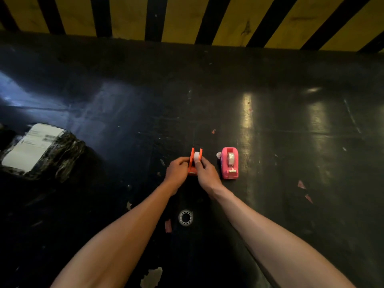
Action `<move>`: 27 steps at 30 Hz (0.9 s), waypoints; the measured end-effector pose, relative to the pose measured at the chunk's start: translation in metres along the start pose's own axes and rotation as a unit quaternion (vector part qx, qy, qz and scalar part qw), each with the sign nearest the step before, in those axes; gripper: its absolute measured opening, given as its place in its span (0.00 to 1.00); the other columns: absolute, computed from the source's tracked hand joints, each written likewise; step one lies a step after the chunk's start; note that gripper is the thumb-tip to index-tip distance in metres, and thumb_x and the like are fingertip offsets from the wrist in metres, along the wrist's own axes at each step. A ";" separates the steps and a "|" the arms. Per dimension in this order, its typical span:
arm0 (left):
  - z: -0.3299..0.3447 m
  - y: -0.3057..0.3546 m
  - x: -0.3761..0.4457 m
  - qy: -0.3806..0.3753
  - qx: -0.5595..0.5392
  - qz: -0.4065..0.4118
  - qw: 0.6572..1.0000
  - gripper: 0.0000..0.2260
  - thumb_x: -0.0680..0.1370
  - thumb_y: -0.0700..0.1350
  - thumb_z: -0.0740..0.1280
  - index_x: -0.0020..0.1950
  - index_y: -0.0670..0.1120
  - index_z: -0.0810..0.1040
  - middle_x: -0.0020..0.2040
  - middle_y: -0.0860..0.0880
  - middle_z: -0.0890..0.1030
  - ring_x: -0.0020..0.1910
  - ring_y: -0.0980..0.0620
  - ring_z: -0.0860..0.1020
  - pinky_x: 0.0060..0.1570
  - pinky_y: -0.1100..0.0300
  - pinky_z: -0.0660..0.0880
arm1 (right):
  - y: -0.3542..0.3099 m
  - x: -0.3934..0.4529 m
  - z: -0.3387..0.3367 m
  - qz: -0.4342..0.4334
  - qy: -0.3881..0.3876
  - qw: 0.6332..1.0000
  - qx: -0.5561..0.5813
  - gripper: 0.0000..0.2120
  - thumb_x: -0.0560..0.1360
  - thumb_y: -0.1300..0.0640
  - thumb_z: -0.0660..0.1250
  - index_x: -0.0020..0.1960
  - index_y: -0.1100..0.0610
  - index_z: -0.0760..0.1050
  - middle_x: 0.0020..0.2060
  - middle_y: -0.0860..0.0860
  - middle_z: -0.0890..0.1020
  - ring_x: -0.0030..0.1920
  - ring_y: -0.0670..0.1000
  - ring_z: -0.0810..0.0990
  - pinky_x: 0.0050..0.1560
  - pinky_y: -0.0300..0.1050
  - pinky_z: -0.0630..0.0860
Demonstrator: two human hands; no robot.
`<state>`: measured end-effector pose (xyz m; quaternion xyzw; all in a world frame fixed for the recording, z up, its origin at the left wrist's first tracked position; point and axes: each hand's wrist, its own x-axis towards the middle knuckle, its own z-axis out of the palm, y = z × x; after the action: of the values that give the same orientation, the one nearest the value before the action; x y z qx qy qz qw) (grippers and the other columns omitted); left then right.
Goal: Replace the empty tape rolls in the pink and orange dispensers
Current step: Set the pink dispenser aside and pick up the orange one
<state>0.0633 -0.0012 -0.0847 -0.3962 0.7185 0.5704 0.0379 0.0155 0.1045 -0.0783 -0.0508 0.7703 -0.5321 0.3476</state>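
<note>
An orange tape dispenser stands on the dark table in the middle of the view. A white tape roll sits between its two side walls. My left hand grips the dispenser's left side. My right hand pinches the white roll from the right, thumb on its front. To the right stands a pink dispenser with a greyish roll in its slot. A small white object lies against its left rear side. An empty clear core ring lies on the table between my forearms.
A black-wrapped parcel with a white label sits at the left. A yellow and black striped wall runs along the table's far edge. Small pink and white scraps lie scattered on the table.
</note>
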 end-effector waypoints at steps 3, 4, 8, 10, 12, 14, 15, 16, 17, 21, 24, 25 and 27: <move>-0.001 -0.007 -0.010 0.005 -0.063 -0.019 0.998 0.11 0.81 0.41 0.61 0.59 0.47 0.80 0.52 0.45 0.85 0.48 0.50 0.84 0.40 0.60 0.75 | 0.008 -0.005 -0.003 0.020 0.042 0.996 0.077 0.15 0.82 0.50 0.60 0.65 0.55 0.74 0.56 0.53 0.82 0.54 0.50 0.82 0.57 0.47 0.78; -0.001 -0.008 -0.015 0.000 -0.082 -0.026 0.996 0.09 0.81 0.42 0.61 0.57 0.46 0.79 0.51 0.45 0.85 0.48 0.49 0.84 0.40 0.60 0.75 | 0.011 -0.009 -0.006 0.014 0.049 0.995 0.090 0.11 0.82 0.51 0.61 0.61 0.55 0.75 0.54 0.53 0.83 0.52 0.50 0.82 0.54 0.46 0.79; -0.001 -0.016 -0.030 -0.029 -0.152 -0.032 0.987 0.04 0.80 0.45 0.67 0.51 0.46 0.78 0.50 0.43 0.85 0.47 0.48 0.85 0.51 0.49 0.81 | 0.018 -0.028 -0.016 -0.013 0.034 0.992 0.123 0.02 0.80 0.55 0.66 0.52 0.52 0.74 0.52 0.54 0.82 0.52 0.51 0.82 0.54 0.48 0.80; -0.003 -0.017 -0.035 -0.043 -0.184 -0.036 0.981 0.04 0.79 0.43 0.69 0.52 0.43 0.78 0.50 0.42 0.85 0.47 0.47 0.85 0.51 0.49 0.82 | 0.020 -0.035 -0.020 -0.019 0.023 0.990 0.139 0.03 0.79 0.56 0.68 0.52 0.53 0.75 0.51 0.56 0.83 0.52 0.52 0.83 0.54 0.50 0.81; -0.005 -0.015 -0.042 -0.060 -0.226 -0.054 0.971 0.07 0.79 0.40 0.70 0.55 0.41 0.77 0.51 0.40 0.84 0.47 0.47 0.84 0.44 0.54 0.82 | 0.022 -0.041 -0.025 -0.015 -0.004 0.986 0.166 0.04 0.78 0.57 0.68 0.53 0.54 0.76 0.52 0.57 0.83 0.52 0.54 0.83 0.52 0.51 0.81; -0.005 -0.014 -0.049 -0.078 -0.265 -0.072 0.959 0.09 0.78 0.38 0.69 0.58 0.41 0.76 0.53 0.39 0.83 0.46 0.46 0.84 0.42 0.55 0.82 | 0.026 -0.046 -0.029 -0.013 -0.026 0.981 0.194 0.07 0.78 0.58 0.69 0.56 0.54 0.76 0.53 0.59 0.83 0.53 0.56 0.84 0.53 0.55 0.82; -0.005 -0.014 -0.052 -0.081 -0.283 -0.081 0.952 0.09 0.78 0.38 0.69 0.58 0.41 0.76 0.52 0.39 0.83 0.46 0.46 0.84 0.42 0.54 0.82 | 0.028 -0.047 -0.030 -0.013 -0.027 0.977 0.209 0.09 0.78 0.59 0.68 0.58 0.54 0.76 0.54 0.59 0.84 0.55 0.58 0.84 0.55 0.59 0.81; -0.006 -0.015 -0.054 -0.077 -0.302 -0.091 0.946 0.09 0.78 0.38 0.69 0.58 0.42 0.76 0.50 0.41 0.83 0.44 0.47 0.83 0.41 0.54 0.82 | 0.030 -0.047 -0.030 -0.010 -0.018 0.975 0.223 0.10 0.79 0.61 0.67 0.60 0.55 0.76 0.55 0.60 0.83 0.56 0.60 0.83 0.57 0.61 0.80; -0.008 -0.016 -0.055 -0.066 -0.316 -0.102 0.941 0.08 0.78 0.39 0.69 0.57 0.43 0.76 0.49 0.42 0.83 0.44 0.47 0.83 0.39 0.54 0.81 | 0.032 -0.046 -0.031 -0.003 -0.001 0.972 0.235 0.12 0.79 0.62 0.66 0.62 0.56 0.76 0.56 0.61 0.83 0.56 0.61 0.83 0.57 0.62 0.80; -0.021 -0.034 -0.051 0.043 -0.142 -0.054 0.987 0.08 0.76 0.42 0.73 0.53 0.47 0.77 0.52 0.44 0.82 0.49 0.47 0.83 0.37 0.54 0.81 | 0.040 -0.045 -0.044 0.031 0.018 0.968 0.247 0.13 0.79 0.60 0.67 0.63 0.53 0.77 0.57 0.57 0.83 0.54 0.56 0.84 0.51 0.56 0.82; -0.035 -0.050 -0.047 0.099 0.106 0.027 0.989 0.10 0.73 0.46 0.76 0.50 0.51 0.77 0.50 0.47 0.82 0.46 0.48 0.82 0.41 0.50 0.82 | 0.043 -0.048 -0.049 0.049 -0.013 0.970 0.238 0.11 0.78 0.58 0.70 0.59 0.47 0.79 0.60 0.56 0.82 0.58 0.56 0.83 0.56 0.59 0.81; -0.038 -0.053 -0.046 0.105 0.158 0.035 0.981 0.11 0.72 0.47 0.76 0.49 0.52 0.77 0.51 0.47 0.82 0.47 0.48 0.82 0.46 0.49 0.81 | 0.043 -0.050 -0.049 0.052 -0.018 0.970 0.238 0.11 0.78 0.58 0.70 0.59 0.47 0.79 0.60 0.56 0.82 0.58 0.56 0.82 0.56 0.58 0.82; -0.041 -0.054 -0.045 0.111 0.215 0.036 0.970 0.12 0.72 0.49 0.76 0.52 0.52 0.77 0.55 0.45 0.80 0.52 0.47 0.80 0.53 0.51 0.79 | 0.044 -0.052 -0.048 0.050 -0.024 0.970 0.239 0.12 0.77 0.57 0.71 0.60 0.48 0.79 0.61 0.57 0.81 0.58 0.57 0.82 0.53 0.56 0.83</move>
<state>0.1434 -0.0144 -0.0909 -0.4135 0.8375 0.3564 0.0218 0.0398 0.1843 -0.0818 0.0594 0.6141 -0.6811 0.3943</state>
